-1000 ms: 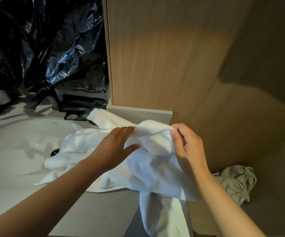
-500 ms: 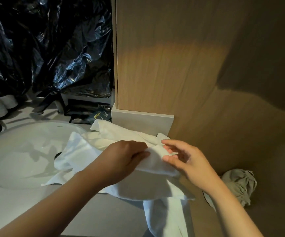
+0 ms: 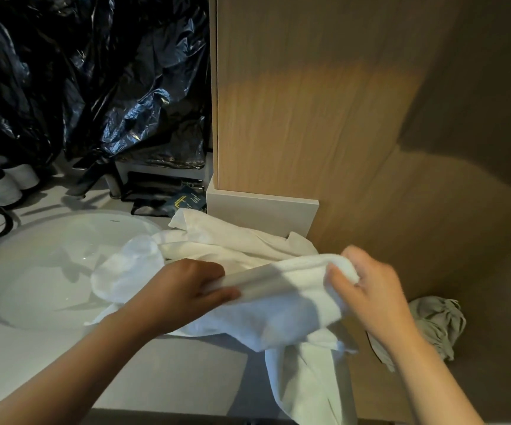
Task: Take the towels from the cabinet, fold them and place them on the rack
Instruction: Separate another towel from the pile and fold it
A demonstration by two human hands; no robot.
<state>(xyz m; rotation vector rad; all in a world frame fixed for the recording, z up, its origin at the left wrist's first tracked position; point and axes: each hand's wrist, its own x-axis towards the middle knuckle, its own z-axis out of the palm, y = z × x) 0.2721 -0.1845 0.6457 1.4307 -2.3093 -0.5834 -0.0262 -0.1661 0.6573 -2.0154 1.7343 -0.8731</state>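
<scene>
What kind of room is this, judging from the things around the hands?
Most likely a bathroom, perhaps a hotel one: a white sink is set into a pale counter, white towels lie at its edge, and a small dark packet sits behind it.

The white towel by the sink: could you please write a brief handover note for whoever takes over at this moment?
Hands: the left hand pinches the folded top edge of the white towel; the right hand grips the other end of that edge.
Things: the towel lies on the counter, partly over the sink, with one end hanging off the front. A crumpled grey cloth lies to the right, untouched.
Done: the towel is out and a fold is begun.
Left: finish folding and put it on the rack, which is not in view.
</scene>
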